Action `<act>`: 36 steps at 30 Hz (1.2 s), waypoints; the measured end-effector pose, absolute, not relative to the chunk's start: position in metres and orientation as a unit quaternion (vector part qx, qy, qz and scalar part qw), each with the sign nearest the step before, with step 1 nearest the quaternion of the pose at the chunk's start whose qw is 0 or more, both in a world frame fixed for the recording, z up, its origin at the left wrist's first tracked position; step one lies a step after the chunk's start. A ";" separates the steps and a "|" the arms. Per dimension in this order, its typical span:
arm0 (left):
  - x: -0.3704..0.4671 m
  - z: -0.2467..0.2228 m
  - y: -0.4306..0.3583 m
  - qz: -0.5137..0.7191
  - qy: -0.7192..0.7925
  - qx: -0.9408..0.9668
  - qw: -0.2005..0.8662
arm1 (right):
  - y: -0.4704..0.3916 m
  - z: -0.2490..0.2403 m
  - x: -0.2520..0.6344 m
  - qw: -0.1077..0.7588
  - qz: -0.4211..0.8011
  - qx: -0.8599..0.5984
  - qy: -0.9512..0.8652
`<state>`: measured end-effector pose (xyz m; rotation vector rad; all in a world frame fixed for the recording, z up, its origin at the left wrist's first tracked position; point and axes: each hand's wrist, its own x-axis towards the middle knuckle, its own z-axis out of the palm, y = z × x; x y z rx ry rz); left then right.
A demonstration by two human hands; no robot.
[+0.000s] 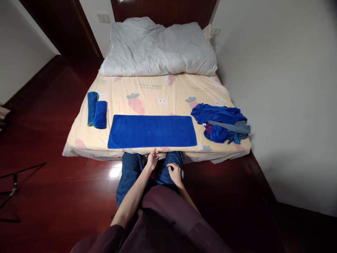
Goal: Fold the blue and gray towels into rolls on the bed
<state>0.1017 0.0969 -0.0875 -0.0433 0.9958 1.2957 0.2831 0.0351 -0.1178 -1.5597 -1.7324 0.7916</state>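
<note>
A blue towel (152,131) lies flat and spread lengthwise near the front edge of the bed. My left hand (153,159) hovers just short of that edge, below the towel, its loosely bent fingers apart and empty. Over my right thigh is my right hand (174,173), relaxed with the fingers curved and nothing visible in it. On the left side of the bed are a rolled blue towel with green edging (92,109) and a shorter rolled blue towel (100,115) beside it. To the right sits a crumpled pile of blue, grey and purple cloths (222,123).
The bed (155,88) has a cream sheet printed with carrots and rabbits. A bulky grey-white quilt (160,49) is heaped at the headboard. A white wall (276,88) stands close on the right. Black stand legs (14,186) rest on the dark red floor at left.
</note>
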 end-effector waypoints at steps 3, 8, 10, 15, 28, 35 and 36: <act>0.107 -0.085 0.098 0.587 0.439 -0.047 0.679 | 0.035 -0.119 0.283 0.340 0.304 -0.599 -0.658; 0.113 -0.081 0.101 0.609 0.410 -0.112 0.670 | 0.036 -0.117 0.284 0.339 0.307 -0.604 -0.653; 0.115 -0.080 0.106 0.615 0.398 -0.126 0.669 | 0.037 -0.115 0.284 0.336 0.311 -0.606 -0.651; 0.120 -0.080 0.121 0.630 0.383 -0.146 0.660 | 0.036 -0.113 0.282 0.331 0.311 -0.609 -0.650; 0.121 -0.096 0.132 0.634 0.369 -0.186 0.653 | 0.268 -0.032 0.250 0.327 0.354 -0.521 -0.704; 0.124 -0.107 0.138 0.628 0.375 -0.242 0.638 | 0.426 -0.044 0.153 0.106 0.268 -0.519 -0.805; 0.124 -0.108 0.139 0.625 0.378 -0.246 0.637 | 0.435 -0.051 0.144 0.081 0.270 -0.516 -0.809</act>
